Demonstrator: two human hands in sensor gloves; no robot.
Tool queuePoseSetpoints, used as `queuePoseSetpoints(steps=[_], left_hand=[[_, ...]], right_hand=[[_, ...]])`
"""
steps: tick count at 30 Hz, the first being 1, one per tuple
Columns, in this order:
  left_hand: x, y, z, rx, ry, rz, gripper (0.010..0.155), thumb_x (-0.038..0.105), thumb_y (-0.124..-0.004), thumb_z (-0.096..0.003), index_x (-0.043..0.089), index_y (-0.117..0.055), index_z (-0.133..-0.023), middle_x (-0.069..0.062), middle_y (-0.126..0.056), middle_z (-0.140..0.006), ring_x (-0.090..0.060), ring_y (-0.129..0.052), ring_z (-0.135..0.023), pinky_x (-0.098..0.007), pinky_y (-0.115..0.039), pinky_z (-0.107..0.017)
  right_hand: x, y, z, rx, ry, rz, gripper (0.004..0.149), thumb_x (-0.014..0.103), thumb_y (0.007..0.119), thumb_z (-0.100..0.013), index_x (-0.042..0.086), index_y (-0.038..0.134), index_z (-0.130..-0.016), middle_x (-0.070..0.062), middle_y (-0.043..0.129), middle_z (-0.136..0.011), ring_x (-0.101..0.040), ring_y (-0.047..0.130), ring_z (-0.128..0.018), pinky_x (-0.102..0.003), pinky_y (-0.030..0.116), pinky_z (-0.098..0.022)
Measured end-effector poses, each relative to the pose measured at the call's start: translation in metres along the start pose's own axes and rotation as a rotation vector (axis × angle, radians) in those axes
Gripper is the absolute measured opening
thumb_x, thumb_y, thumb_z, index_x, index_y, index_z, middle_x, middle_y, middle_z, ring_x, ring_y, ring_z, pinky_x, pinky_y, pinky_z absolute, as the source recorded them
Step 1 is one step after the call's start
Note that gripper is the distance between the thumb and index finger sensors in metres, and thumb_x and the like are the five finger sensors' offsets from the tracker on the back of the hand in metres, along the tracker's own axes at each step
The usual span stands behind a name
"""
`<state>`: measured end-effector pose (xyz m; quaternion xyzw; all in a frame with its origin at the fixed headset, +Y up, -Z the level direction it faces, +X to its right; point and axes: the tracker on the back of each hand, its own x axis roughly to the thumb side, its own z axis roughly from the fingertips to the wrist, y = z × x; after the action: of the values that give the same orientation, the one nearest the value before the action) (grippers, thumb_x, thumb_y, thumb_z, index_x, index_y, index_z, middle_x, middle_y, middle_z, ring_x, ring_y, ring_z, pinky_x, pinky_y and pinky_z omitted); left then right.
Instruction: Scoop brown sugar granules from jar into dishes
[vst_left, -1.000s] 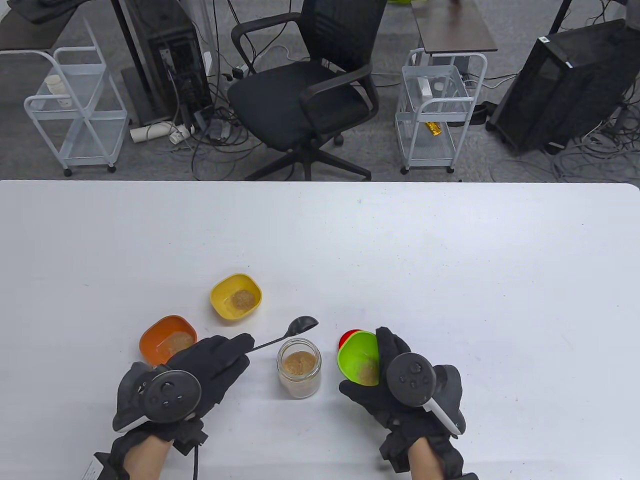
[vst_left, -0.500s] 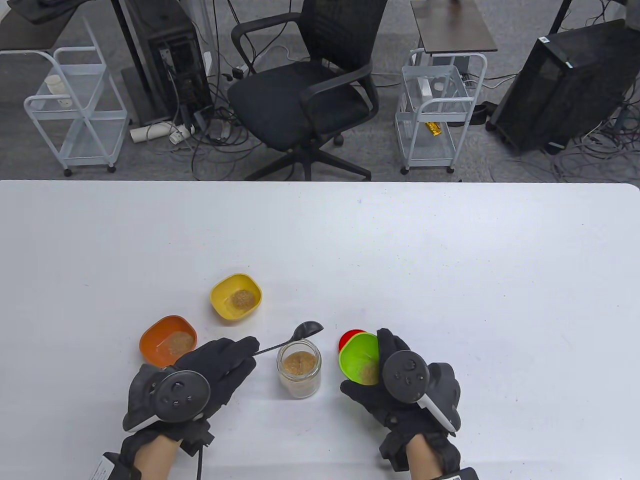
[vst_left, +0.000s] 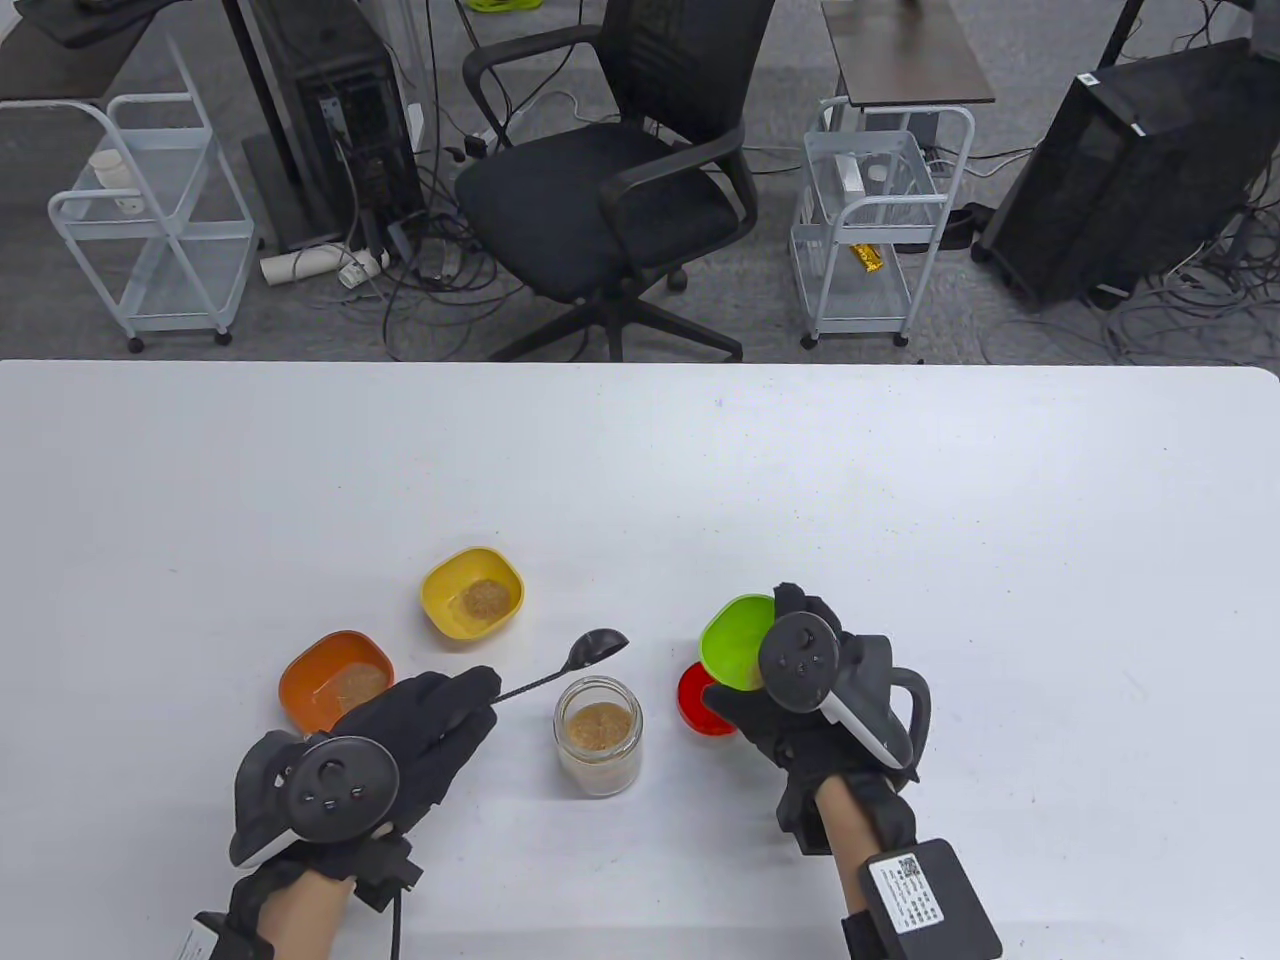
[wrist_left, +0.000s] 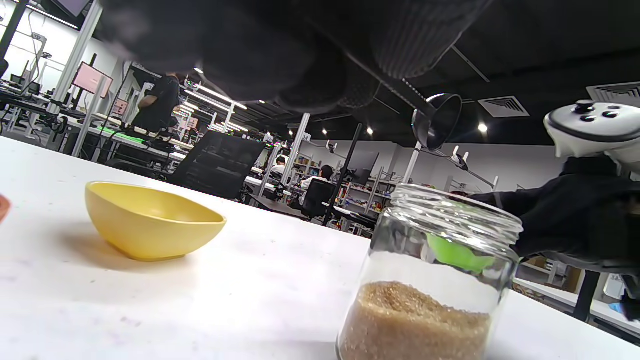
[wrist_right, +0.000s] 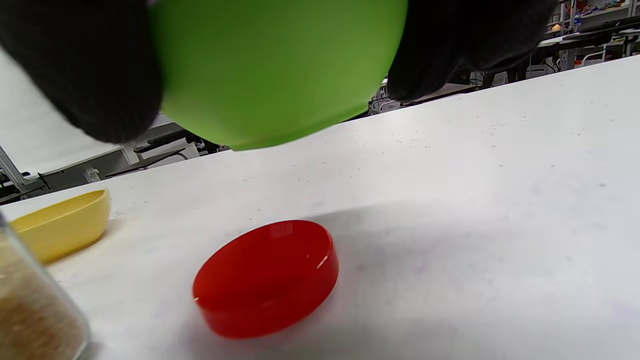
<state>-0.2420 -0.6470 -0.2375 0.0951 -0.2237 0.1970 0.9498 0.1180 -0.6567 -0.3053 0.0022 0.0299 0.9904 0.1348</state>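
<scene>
An open glass jar (vst_left: 598, 734) of brown sugar stands on the table; it also shows in the left wrist view (wrist_left: 430, 280). My left hand (vst_left: 420, 720) holds a black spoon (vst_left: 580, 658) by its handle, the bowl raised beyond the jar. My right hand (vst_left: 800, 690) holds a green dish (vst_left: 738, 640) above the table, past the red lid (vst_left: 700, 700). In the right wrist view the green dish (wrist_right: 280, 65) hangs over the red lid (wrist_right: 267, 275). A yellow dish (vst_left: 473, 592) and an orange dish (vst_left: 335, 680) each hold sugar.
The white table (vst_left: 900, 500) stretches away behind the dishes. An office chair (vst_left: 620, 190) and wire carts (vst_left: 870, 220) stand on the floor past the far edge.
My right hand has carried the green dish away from me and a little right, uncovering the red lid. My left hand with the spoon has drawn slightly back to the left.
</scene>
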Motion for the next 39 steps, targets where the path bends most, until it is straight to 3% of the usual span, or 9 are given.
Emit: queuePoseSetpoints(steps=[16,22,30,39], left_hand=[[-0.018,0.000,0.006,0.003,0.114,-0.019,0.046,0.045,-0.075,-0.0614,0.020,-0.082,-0.100,-0.002,-0.097,-0.077,-0.019,-0.101,-0.045,-0.041,-0.091,-0.041],[-0.020,-0.003,0.004,-0.015,0.128,-0.020,0.046,0.045,-0.075,-0.0615,0.020,-0.081,-0.100,-0.002,-0.097,-0.078,-0.020,-0.101,-0.045,-0.041,-0.091,-0.041],[-0.020,-0.003,0.004,-0.028,0.145,-0.022,0.047,0.045,-0.075,-0.0616,0.020,-0.081,-0.100,-0.002,-0.096,-0.078,-0.020,-0.101,-0.046,-0.041,-0.090,-0.043],[-0.021,-0.002,0.003,-0.030,0.158,-0.005,0.046,0.045,-0.075,-0.0616,0.020,-0.081,-0.100,-0.002,-0.096,-0.078,-0.020,-0.101,-0.046,-0.041,-0.091,-0.043]], right_hand=[[-0.017,0.025,-0.092,0.020,0.098,0.032,0.112,0.067,0.086,-0.040,0.000,0.035,-0.113,-0.029,0.050,-0.117,-0.052,0.075,-0.091,-0.069,0.061,-0.071],[-0.028,0.035,-0.114,0.055,0.130,0.030,0.111,0.067,0.085,-0.041,0.000,0.035,-0.113,-0.029,0.050,-0.117,-0.052,0.075,-0.090,-0.069,0.060,-0.071],[-0.037,0.047,-0.119,0.086,0.161,0.035,0.113,0.067,0.084,-0.041,0.000,0.029,-0.113,-0.030,0.047,-0.118,-0.054,0.074,-0.091,-0.070,0.059,-0.072],[-0.033,0.039,-0.105,0.049,0.116,0.028,0.118,0.071,0.079,-0.040,0.000,0.018,-0.113,-0.032,0.026,-0.120,-0.063,0.049,-0.101,-0.074,0.047,-0.073]])
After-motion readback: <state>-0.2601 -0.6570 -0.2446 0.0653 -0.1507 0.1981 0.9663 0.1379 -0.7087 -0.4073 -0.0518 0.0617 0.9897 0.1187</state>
